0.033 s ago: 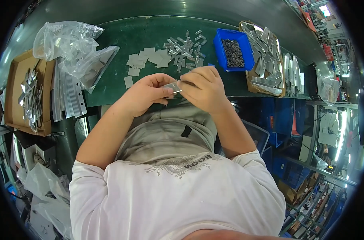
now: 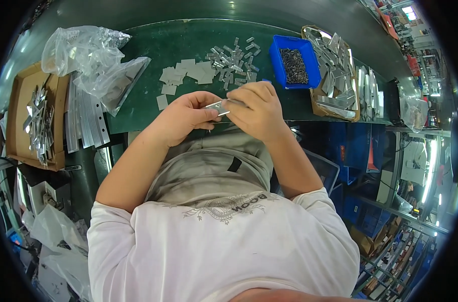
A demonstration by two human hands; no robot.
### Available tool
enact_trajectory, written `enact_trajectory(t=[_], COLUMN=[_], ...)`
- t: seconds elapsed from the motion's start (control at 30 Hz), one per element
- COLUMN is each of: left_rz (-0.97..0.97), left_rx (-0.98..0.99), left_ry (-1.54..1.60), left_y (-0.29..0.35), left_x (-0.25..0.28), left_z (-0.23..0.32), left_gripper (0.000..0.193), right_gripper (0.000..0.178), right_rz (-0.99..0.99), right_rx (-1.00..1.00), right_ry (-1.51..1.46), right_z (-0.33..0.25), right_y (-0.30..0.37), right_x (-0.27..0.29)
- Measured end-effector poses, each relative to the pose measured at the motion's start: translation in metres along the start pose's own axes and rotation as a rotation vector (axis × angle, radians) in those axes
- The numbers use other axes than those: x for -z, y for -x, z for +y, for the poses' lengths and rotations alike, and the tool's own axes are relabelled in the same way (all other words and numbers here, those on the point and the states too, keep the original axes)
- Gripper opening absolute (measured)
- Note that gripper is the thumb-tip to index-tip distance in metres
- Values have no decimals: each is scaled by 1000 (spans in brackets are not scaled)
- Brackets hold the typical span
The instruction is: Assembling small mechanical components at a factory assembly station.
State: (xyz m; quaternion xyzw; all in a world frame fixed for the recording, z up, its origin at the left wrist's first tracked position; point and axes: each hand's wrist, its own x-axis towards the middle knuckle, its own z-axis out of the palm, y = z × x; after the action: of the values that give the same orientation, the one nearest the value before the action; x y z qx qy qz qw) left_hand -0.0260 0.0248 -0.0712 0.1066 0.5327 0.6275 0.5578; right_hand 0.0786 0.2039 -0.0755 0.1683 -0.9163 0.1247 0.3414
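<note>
At the front edge of the bench my two hands meet over a small shiny metal piece [image 2: 217, 106]. My left hand [image 2: 191, 117] is closed, its thumb and fingers pinching the metal piece. Against the piece's right end, my right hand [image 2: 256, 108] has its fingers curled in. A greyish edge shows between those fingers, but what they grip is mostly hidden. Just beyond lie thin pale square plates [image 2: 186, 72], some overlapping. Small silvery metal blocks [image 2: 234, 60] are scattered to their right.
A blue bin [image 2: 272, 58] of small dark fasteners stands at the back right, beside a carton [image 2: 358, 95] of metal strips. At left are a cardboard tray [image 2: 18, 95] of metal parts, long perforated strips [image 2: 85, 118] and clear plastic bags [image 2: 83, 53]. The green bench [image 2: 153, 45] ends near my lap.
My fingers have shifted slightly around the metal piece, and a little more of it shows. The lower fingers of my left hand have drawn in a little.
</note>
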Motion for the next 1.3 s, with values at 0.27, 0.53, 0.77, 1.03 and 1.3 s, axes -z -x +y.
enact_trajectory(t=[0.27,0.53,0.77,1.03,1.3], left_rz=[79,561,477,351,378], left_rx=[-143,-383,-511,-595,-471], left_ry=[-235,175,271,157,-56], left_y=[0,11,-7,-13,-21], left_x=[7,28,15,20,22], left_z=[-18,-3,-6,-20,-17], left_gripper=[18,9,16,11,14], right_gripper=[42,29,16,12,12], right_rz=[-300,-183,-186,-171,-259], right_rx=[-124,-386,-396,-523,-674], right_ry=[-40,-137,-103,-284,-793], right_z=[-1,31,18,17,-4], right_y=[-16,-7,-35,-30,-19], right_x=[4,-23,-61,-47,-23])
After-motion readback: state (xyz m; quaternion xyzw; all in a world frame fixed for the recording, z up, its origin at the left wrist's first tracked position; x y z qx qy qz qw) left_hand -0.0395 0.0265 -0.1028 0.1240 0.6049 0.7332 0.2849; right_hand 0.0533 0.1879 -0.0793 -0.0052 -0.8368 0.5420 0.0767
